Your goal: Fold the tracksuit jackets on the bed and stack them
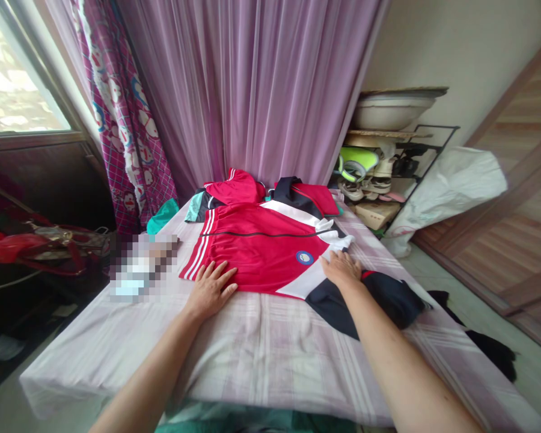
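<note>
A red zip jacket [252, 255] with white shoulders, dark navy sleeves and a round blue badge lies spread on the cloth-covered table [252, 355]. Its white-striped hem points left and its white collar area points right. My left hand [214, 287] rests flat on the jacket's near edge by the hem, fingers spread. On the white shoulder, close to the near navy sleeve [390, 296], lies my right hand [341, 267] with its fingers stretched out and slightly bent. Neither hand grips the fabric visibly.
Folded red garments [238, 187] and a red-and-navy garment [313, 197] lie behind the jacket. Purple curtains [275, 90] hang beyond the table. To the right stand a shoe rack [415, 135] and a white bag [455, 186]. A blurred patch [139, 273] covers the left edge.
</note>
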Available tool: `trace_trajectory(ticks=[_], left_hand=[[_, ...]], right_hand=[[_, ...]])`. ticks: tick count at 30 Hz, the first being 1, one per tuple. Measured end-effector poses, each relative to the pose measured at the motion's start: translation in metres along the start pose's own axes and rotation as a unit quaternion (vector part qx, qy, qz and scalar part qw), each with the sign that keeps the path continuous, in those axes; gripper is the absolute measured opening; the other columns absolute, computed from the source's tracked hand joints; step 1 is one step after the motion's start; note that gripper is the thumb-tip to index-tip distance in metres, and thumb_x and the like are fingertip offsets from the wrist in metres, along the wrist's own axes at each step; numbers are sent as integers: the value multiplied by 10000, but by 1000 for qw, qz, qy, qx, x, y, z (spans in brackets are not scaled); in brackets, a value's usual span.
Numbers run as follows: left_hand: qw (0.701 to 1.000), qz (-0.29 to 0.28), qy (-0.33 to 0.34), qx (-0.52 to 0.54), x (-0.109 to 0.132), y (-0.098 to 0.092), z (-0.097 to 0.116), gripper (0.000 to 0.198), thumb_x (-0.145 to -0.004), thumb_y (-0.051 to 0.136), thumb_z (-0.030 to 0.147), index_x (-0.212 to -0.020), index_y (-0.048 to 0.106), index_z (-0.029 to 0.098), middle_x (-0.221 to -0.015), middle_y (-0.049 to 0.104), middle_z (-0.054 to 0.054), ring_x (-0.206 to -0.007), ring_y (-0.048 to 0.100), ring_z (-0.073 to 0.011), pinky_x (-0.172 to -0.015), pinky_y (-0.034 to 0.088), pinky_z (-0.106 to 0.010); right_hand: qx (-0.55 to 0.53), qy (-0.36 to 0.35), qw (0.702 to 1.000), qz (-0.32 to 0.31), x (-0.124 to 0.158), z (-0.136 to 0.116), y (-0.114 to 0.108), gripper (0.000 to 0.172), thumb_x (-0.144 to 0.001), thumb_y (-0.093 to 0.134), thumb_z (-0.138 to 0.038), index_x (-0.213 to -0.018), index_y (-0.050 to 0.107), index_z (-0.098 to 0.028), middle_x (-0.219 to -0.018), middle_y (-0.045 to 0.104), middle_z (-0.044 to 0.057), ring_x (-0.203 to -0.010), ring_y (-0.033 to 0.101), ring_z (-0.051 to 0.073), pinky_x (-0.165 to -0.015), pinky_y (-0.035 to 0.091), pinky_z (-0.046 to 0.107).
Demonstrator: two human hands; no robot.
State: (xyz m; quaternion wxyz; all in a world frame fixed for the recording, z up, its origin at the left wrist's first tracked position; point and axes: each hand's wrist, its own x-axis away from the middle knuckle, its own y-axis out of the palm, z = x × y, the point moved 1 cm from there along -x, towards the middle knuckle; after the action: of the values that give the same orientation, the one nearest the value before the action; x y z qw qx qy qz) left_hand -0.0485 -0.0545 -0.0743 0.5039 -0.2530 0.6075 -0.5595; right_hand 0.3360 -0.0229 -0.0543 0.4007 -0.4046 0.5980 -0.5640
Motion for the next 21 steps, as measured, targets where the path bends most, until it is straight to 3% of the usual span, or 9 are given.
trace_trajectory(ticks=[4, 10, 17, 21], left_hand=[[1000, -3, -2, -5, 0, 0, 0, 506, -938, 426, 589, -1370, 566, 368, -1460, 537, -42, -1390, 403, -365, -1132, 314, -606], [1000, -7, -3, -2, 0, 0, 0, 515, -935, 427, 595, -1375, 562, 363, -1463, 534, -48, -1391, 400, -370, -1129, 314, -611], [1000, -8, -1, -4, 0, 0, 0, 505, -941, 423, 581, -1371, 566, 357, -1464, 532, -44, -1402, 384, -353, -1139, 307, -596], [1000, -4, -4, 2, 0, 0, 1, 509, -938, 425, 585, -1371, 566, 358, -1457, 537, -54, -1394, 391, -368, -1128, 311, -616]], right_hand=[[24, -84, 996, 0, -19, 5, 0, 569, -977, 274, -450, -1458, 443, -196, -1580, 331, 107, -1459, 225, 251, -1172, 146, 537], [-49, 97, 994, -8, -33, 28, 4, 614, -981, 175, -462, -1501, 371, -200, -1574, 303, 177, -1419, 306, 310, -1098, 232, 607], [-55, 120, 991, 13, -26, 23, 1, 598, -965, 234, -429, -1467, 430, -171, -1514, 366, 228, -1387, 320, 362, -1066, 222, 653], [-36, 64, 996, 45, -8, 7, 4, 615, -974, 232, -451, -1493, 400, -167, -1583, 270, 200, -1454, 218, 339, -1112, 197, 618]])
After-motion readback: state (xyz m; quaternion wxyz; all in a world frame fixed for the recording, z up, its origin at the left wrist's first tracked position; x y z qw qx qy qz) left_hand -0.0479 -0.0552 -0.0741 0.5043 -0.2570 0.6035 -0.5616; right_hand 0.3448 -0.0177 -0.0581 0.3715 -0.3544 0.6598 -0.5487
